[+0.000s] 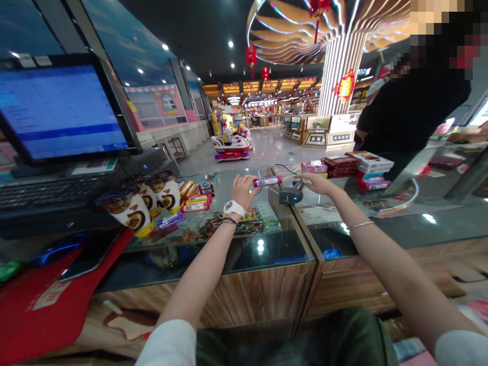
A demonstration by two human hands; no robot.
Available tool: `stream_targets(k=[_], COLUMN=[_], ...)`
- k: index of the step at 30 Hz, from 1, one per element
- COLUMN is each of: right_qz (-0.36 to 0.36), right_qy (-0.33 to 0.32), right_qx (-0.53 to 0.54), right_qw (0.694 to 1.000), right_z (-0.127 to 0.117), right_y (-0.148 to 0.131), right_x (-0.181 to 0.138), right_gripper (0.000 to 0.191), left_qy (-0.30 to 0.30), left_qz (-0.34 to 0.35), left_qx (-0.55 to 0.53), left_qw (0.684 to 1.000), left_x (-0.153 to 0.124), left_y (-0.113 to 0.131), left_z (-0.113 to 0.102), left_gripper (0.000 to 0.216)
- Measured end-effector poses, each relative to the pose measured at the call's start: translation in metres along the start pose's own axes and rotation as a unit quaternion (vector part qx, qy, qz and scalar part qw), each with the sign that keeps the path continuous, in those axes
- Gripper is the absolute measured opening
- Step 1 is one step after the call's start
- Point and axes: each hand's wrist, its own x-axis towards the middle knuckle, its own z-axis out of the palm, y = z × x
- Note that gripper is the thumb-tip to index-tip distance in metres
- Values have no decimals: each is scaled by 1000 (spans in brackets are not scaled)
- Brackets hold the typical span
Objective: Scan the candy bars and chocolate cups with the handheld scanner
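My left hand (243, 192), with a white watch on its wrist, pinches one end of a red and purple candy roll (268, 181). The roll is held level above the glass counter (249, 249), a barcode patch on its side. Just right of it, my right hand (317, 184) has its fingers at the handle of a black barcode scanner (291, 196). A small blue light glows on the scanner, which points toward me. To the left of my left hand, several red and yellow candy rolls (196, 203) and a purple packet (171, 220) lie on the glass.
Several patterned snack cups (131, 211) stand left, before a monitor (64, 112) and keyboard (46, 195). A phone (89, 256) rests on a red mat (57, 315). Stacked boxes (369, 162) and brown packets (340, 165) sit at right. A person in black (412, 96) stands behind them.
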Motion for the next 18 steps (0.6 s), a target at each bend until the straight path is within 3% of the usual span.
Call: stream_targets(k=[5, 11, 18], right_qz=[-40, -81, -135], right_qy=[-71, -94, -73], right_qx=[41, 93, 85], right_qw=[996, 988, 984], right_z=[14, 24, 29], right_y=[11, 4, -1], right_x=[-7, -2, -1], right_gripper=[76, 65, 60], left_qy=[6, 10, 11], left_qz=[-5, -23, -19], left_qx=[-13, -30, -30], left_qw=[1000, 999, 999], left_x=[1, 2, 2], left_y=[-7, -12, -15], left_z=[4, 6, 7], left_gripper=[20, 21, 21])
